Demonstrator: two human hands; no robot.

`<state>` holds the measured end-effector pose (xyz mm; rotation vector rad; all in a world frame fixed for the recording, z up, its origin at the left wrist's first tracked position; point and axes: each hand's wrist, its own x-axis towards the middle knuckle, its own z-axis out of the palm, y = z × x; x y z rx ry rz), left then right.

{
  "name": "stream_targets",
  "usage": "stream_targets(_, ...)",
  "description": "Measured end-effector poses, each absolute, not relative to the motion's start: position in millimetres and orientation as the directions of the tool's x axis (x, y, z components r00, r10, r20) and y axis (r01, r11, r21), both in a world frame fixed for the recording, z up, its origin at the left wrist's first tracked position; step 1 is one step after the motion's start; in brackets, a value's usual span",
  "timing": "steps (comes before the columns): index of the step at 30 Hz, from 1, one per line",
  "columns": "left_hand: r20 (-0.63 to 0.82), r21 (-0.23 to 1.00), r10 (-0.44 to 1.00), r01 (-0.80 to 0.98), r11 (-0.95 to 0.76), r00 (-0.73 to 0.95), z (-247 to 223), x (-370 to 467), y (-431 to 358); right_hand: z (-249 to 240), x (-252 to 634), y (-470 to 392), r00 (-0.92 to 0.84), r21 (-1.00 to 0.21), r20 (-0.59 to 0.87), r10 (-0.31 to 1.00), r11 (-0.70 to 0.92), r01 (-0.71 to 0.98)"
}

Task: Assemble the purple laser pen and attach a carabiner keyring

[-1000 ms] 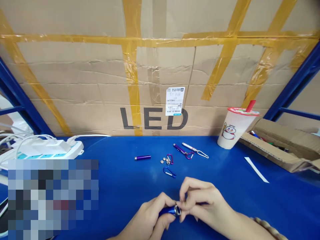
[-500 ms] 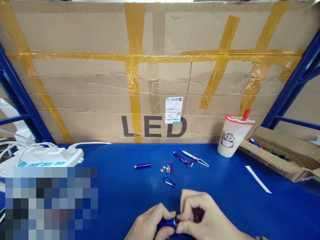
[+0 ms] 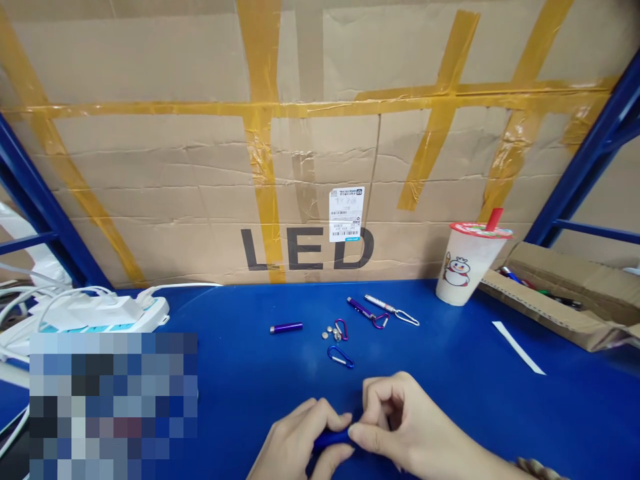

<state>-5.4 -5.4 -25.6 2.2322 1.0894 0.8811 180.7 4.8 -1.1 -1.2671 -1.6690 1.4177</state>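
My left hand (image 3: 303,440) is closed around a small blue penlight (image 3: 332,439), low in the middle of the view. At the penlight's right end, my right hand (image 3: 395,423) pinches with thumb and forefinger, and its fingertips cover that end. Just beyond my hands lies a blue carabiner clip (image 3: 341,358). Behind it are a purple-red carabiner clip (image 3: 341,329) and several small silver button cells (image 3: 325,336). A purple penlight tube (image 3: 287,328) lies to their left. Farther right rest a purple penlight (image 3: 359,307) and a silver penlight (image 3: 379,303), each with a clip.
A lidded drink cup (image 3: 470,267) with a red straw stands back right, beside an open cardboard box (image 3: 565,317) holding pens. A white strip (image 3: 519,348) lies before them. White power strips (image 3: 105,313) with cables sit left. A large taped carton (image 3: 200,187) closes the back.
My right fingertips have closed over the penlight's end, where a dark and silvery part showed before. My left hand keeps its hold. The camera view has shifted slightly.
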Motion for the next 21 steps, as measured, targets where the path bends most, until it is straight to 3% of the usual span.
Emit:
stream_targets(11, 0.288, 0.754, 0.830, 0.423, -0.504, 0.477, -22.1, -4.3, -4.3, -10.0, 186.5, 15.6, -0.500, -0.961, -0.274, 0.821, -0.253, 0.112)
stream_targets(15, 0.306, 0.732, 0.803, 0.413, -0.542, 0.511, -19.4, -3.1, -5.0, -9.8, 186.2, 16.1, -0.505, -0.968, -0.247, 0.827, -0.230, 0.097)
stream_targets(21, 0.317, 0.735, 0.793, 0.394, -0.552, 0.520, -12.1, -2.8, -9.2, -10.2, 185.2, 16.4, -0.436, -0.973, -0.193, 0.879, -0.113, 0.203)
